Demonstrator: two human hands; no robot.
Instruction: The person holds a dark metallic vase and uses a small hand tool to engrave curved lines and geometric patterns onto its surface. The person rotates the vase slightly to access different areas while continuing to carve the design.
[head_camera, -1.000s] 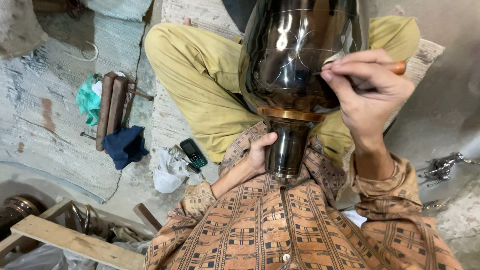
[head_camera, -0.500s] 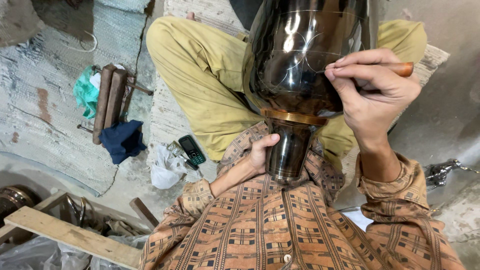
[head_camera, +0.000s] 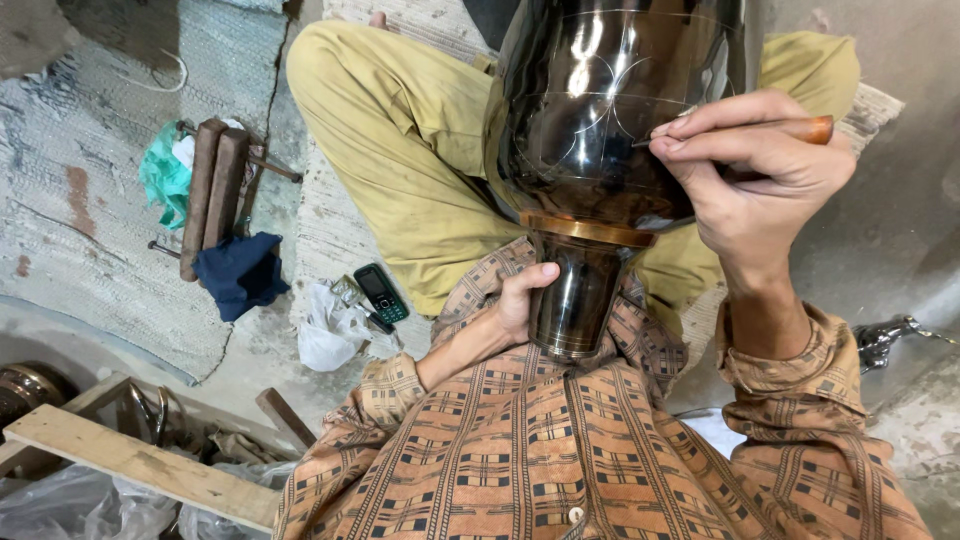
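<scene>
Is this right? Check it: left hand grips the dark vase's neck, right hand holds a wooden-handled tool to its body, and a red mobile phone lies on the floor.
Wrong on one point: the head view shows the mobile phone is black with a green keypad, not red. The left hand grips the vase neck and the right hand holds the tool.

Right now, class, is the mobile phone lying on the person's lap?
No. The mobile phone lies on the floor beside the person's leg, next to a crumpled white plastic bag, not on the lap.
</scene>
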